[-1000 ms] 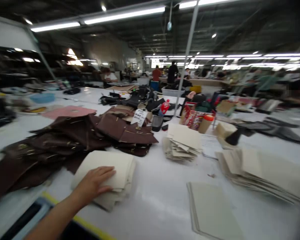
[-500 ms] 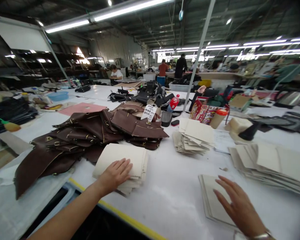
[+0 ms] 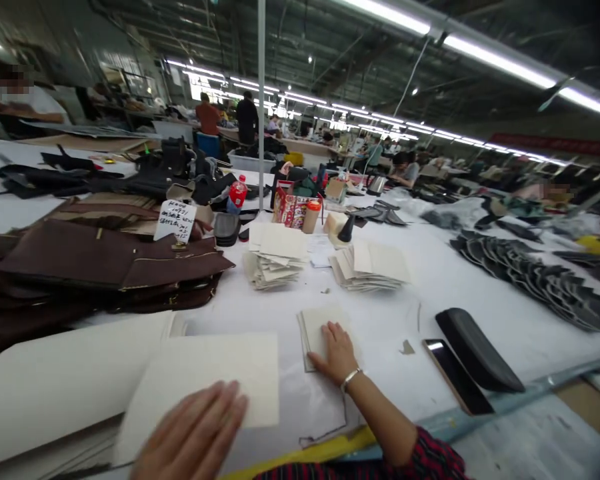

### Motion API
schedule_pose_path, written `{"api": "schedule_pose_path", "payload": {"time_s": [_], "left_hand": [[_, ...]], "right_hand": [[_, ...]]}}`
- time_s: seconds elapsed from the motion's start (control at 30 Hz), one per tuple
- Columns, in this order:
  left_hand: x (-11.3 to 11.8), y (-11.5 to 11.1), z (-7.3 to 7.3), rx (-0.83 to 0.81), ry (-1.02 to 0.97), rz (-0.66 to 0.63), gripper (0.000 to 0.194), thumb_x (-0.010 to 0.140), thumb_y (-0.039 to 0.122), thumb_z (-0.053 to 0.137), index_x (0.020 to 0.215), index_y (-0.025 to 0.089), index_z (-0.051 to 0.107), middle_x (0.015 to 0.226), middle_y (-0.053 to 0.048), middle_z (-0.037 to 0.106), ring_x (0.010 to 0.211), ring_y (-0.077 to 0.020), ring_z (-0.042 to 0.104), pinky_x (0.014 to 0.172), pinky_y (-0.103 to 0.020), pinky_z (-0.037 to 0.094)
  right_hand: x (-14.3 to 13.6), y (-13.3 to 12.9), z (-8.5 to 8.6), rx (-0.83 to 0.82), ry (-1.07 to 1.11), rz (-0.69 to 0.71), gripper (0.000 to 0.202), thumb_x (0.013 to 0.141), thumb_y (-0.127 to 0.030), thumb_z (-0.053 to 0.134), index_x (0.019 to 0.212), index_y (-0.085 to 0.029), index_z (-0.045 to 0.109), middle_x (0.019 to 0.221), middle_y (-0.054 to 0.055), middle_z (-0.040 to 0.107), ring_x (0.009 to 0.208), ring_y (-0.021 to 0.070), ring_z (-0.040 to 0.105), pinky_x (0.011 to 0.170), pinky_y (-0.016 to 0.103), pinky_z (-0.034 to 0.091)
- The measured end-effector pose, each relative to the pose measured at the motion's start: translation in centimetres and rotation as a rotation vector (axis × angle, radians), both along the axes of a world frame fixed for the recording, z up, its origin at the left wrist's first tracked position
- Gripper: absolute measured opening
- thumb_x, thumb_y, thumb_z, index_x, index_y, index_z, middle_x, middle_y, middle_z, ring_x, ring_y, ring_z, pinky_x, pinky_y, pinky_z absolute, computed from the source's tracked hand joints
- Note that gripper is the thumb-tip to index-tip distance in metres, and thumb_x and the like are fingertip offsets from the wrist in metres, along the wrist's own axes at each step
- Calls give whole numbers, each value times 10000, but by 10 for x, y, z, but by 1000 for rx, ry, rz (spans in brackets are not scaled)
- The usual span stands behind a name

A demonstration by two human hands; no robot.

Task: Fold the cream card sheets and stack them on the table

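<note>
Broadly, we are at a white table (image 3: 380, 300), with brown leather-like pieces (image 3: 95, 257) heaped at its left. Nearer us lies a stack of pale sheets (image 3: 65, 373), and one loose sheet (image 3: 220, 360) overlaps its right side. We rest our left hand (image 3: 195, 427) palm down on that sheet, fingers straight and close together, thumb hidden. To the right, our right hand (image 3: 337, 353) lies over a thin pale stack (image 3: 313, 325), fingers slightly spread. Beyond it, a dark case (image 3: 475, 347) sits just beside a phone (image 3: 457, 377).
</note>
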State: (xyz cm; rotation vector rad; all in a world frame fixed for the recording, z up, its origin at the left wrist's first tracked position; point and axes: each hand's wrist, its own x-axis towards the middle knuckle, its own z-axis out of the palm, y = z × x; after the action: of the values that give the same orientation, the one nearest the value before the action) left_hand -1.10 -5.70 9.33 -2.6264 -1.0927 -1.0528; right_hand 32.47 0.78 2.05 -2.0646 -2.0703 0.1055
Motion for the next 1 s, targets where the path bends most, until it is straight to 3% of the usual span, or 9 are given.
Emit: {"api": "schedule_pose_path", "payload": {"time_s": [0.1, 0.17, 0.23, 0.37, 0.47, 0.57, 0.73, 0.87, 1.0], "left_hand": [[74, -2, -37, 37, 130, -130, 381, 849, 130, 273, 1143, 198, 506, 1120, -51, 572, 1058, -215, 490, 870, -371, 401], [95, 1, -61, -16, 145, -122, 376, 835, 93, 286, 1098, 204, 532, 1079, -43, 594, 995, -193, 523, 826, -343, 417], [98, 6, -72, -136, 160, -121, 312, 832, 138, 345, 1052, 223, 551, 1046, -30, 607, 939, -193, 540, 786, -345, 435], [94, 23, -59, -417, 170, -186, 213, 789, 312, 497, 971, 227, 567, 980, -32, 613, 865, -194, 549, 743, -347, 465], [112, 43, -50, -422, 55, -179, 291, 824, 295, 446, 1095, 200, 494, 1079, -69, 563, 979, -188, 512, 846, -356, 437], [143, 64, -59, -471, 3, -173, 397, 840, 273, 408, 1218, 157, 368, 1209, -102, 471, 1121, -186, 421, 948, -357, 368], [175, 87, -84, -641, 126, -48, 488, 796, 210, 454, 1249, 112, 300, 1223, -130, 450, 1128, -204, 411, 955, -367, 344], [176, 93, -80, -656, 163, -23, 538, 756, 216, 507, 1249, 128, 309, 1148, -118, 496, 1064, -222, 441, 892, -366, 366], [175, 93, -70, -668, 203, 4, 567, 745, 229, 507, 1265, 157, 292, 1115, -102, 516, 1041, -230, 441, 852, -374, 358]], "right_hand": [[-2, 1, 7, -104, 19, -1, 839, 600, -554, 591, 1260, -94, 353, 1341, 180, 298, 1251, 340, 181, 981, 515, 165], [-1, 1, 11, -164, 36, 13, 901, 564, -557, 619, 1280, -98, 321, 1357, 178, 266, 1259, 337, 156, 983, 515, 150], [2, 1, 15, -206, 47, 23, 882, 581, -530, 619, 1286, -99, 311, 1368, 175, 242, 1266, 325, 136, 989, 504, 138], [5, 0, 18, -257, 74, 33, 812, 626, -509, 586, 1294, -138, 309, 1389, 140, 207, 1277, 304, 99, 995, 488, 111], [6, 1, 19, -320, 94, 32, 813, 635, -516, 568, 1310, -164, 284, 1403, 109, 179, 1285, 285, 57, 1006, 468, 67], [7, 3, 21, -363, 106, 37, 808, 638, -496, 566, 1319, -181, 267, 1413, 82, 155, 1291, 259, 19, 1015, 440, 33], [6, 1, 23, -333, 88, 12, 741, 679, -455, 518, 1314, -160, 277, 1409, 70, 177, 1289, 250, 56, 1021, 422, 62], [-6, 0, 23, -286, -31, -3, 743, 676, -417, 523, 1310, -115, 281, 1399, 124, 188, 1275, 312, 72, 1002, 474, 88], [-24, 0, 30, -326, -176, 28, 695, 709, -353, 509, 1288, -28, 303, 1356, 214, 246, 1226, 380, 185, 933, 515, 227]]}}
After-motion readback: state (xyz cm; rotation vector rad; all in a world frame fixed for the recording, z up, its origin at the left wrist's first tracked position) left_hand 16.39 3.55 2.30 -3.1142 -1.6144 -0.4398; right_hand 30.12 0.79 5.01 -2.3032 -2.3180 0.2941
